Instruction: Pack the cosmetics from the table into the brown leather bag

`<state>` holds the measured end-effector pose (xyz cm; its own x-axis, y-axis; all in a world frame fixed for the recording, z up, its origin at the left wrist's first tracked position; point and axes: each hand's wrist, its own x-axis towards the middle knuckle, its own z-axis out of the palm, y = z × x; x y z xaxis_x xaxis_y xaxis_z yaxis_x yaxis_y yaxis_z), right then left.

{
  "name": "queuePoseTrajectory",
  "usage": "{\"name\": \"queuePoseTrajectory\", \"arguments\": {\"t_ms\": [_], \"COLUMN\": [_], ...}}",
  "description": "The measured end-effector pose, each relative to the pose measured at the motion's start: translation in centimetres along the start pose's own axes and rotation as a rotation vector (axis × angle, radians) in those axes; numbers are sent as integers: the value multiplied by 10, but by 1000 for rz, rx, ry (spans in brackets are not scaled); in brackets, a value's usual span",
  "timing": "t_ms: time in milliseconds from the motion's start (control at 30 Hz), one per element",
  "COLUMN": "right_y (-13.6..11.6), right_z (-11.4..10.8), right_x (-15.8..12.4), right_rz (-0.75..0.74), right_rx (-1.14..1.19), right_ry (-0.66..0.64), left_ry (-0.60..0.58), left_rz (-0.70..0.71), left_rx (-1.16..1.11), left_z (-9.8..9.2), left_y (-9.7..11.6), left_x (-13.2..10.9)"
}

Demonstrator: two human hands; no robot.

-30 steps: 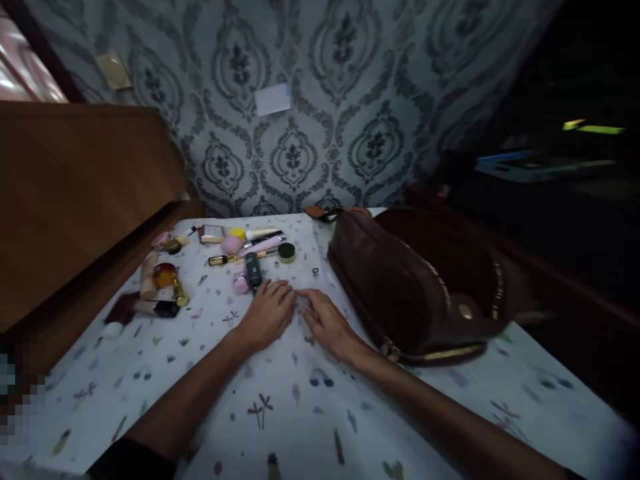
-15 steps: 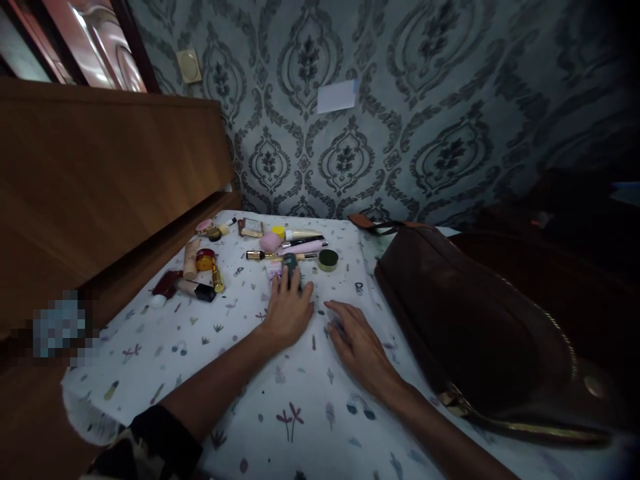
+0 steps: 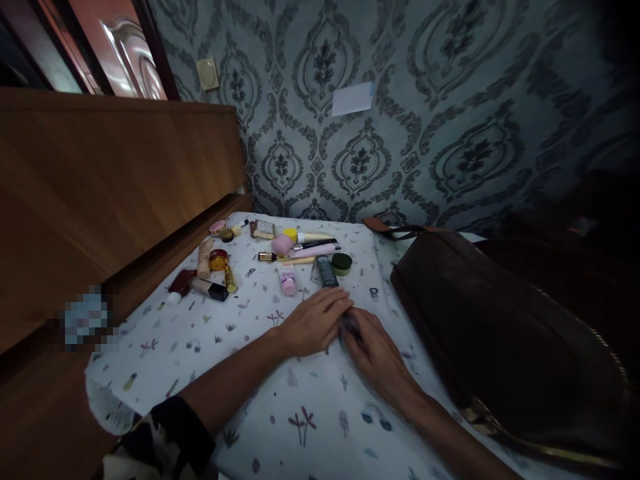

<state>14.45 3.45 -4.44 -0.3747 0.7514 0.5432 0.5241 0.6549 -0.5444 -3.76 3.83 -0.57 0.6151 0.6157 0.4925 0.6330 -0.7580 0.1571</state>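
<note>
My left hand (image 3: 317, 321) reaches across the cloth with its fingers stretched out and close together. Its fingertips meet the fingers of my right hand (image 3: 376, 355). That right hand is curled around a small dark object (image 3: 349, 327), mostly covered, whose kind I cannot make out. Just beyond my left fingers lies a dark green tube (image 3: 327, 272), beside a round dark green jar (image 3: 342, 263). To the left of the tube is a small pink-and-white tube (image 3: 287, 280). Behind them lie a makeup brush (image 3: 300, 261), a pink sponge (image 3: 283, 243) and a lilac tube (image 3: 315, 250).
More cosmetics stand at the left, among them an amber jar (image 3: 218, 259) and a black-capped bottle (image 3: 210, 289). A large brown leather bag (image 3: 465, 320) fills the right side. A wooden cabinet (image 3: 120, 207) borders the left, and a patterned wall (image 3: 360, 160) rises behind.
My left hand has moved right, from the tubes to my right hand. The dark green tube now lies farther right, near the round jar, and the pink-and-white tube is uncovered. The view has shifted slightly.
</note>
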Motion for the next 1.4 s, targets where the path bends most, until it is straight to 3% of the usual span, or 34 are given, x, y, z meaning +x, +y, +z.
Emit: {"name": "queuePoseTrajectory", "arguments": {"t_ms": [67, 167, 300, 400, 633, 767, 900, 1000, 1200, 1400], "right_y": [-1, -2, -4, -4, -1, -1, -4, -6, -9, -10], "right_z": [-2, -6, -8, -8, -6, -5, -6, -7, -11, -8], "right_x": [1, 1, 0, 0, 0, 0, 1, 2, 4, 4], "right_rz": [9, 39, 53, 42, 5, 30, 52, 72, 58, 11], "right_rx": [3, 6, 9, 10, 8, 12, 17, 26, 64, 18], "right_ry": [-16, -50, -73, -58, -47, -39, -55, -49, -85, -103], "left_ry": [37, 66, -27, -106, -176, -121, -12, 4, -212, -280], "left_rz": [-76, -316, -614, -705, -633, -550, -516, -495, -284, -266], "left_rx": [67, 242, 404, 417, 437, 327, 225, 197, 187, 230], "left_z": [-1, -2, -2, -2, -16, -26, -30, -30, -24, -22], "left_y": [-1, -5, -14, -19, -2, 9, -2, -15, -12, -3], "left_x": [1, 1, -1, -3, 6, 10, 6, 3, 4, 6]}}
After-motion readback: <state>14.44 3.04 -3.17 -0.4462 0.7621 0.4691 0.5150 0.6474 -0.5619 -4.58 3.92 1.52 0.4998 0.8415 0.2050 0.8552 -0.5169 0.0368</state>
